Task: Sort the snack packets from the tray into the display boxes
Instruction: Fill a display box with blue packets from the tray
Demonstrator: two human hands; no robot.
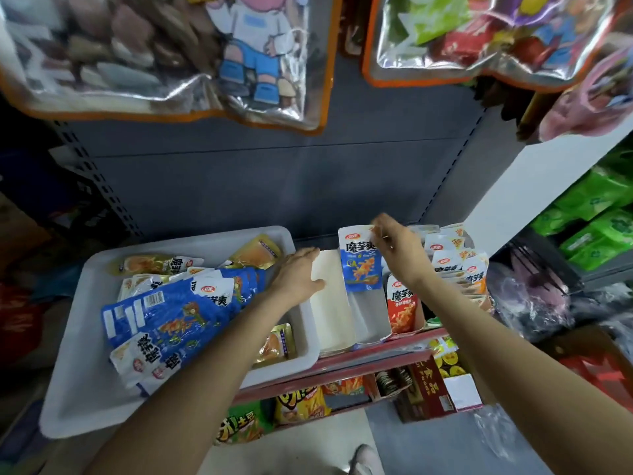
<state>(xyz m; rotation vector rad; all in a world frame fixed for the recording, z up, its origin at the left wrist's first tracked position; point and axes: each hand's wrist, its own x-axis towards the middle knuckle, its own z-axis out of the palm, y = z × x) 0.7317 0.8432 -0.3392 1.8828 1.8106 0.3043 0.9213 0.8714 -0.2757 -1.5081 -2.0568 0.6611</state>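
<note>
The left hand (pixel 299 274) covers part of the open display box (pixel 334 303), its fingers flat on the box edge. The white tray (pixel 85 382) of packets sits on the red-edged shelf (pixel 376 358). The right hand (pixel 394 246) pinches a blue packet (pixel 359 265) upright over the box.

right hand (pixel 394 248) pinching blue packet (pixel 361 265), left hand (pixel 299 274) on box (pixel 330 303)

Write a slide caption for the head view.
Right hand lowers blue packet into display box; left hand steadies it beside tray.
</note>
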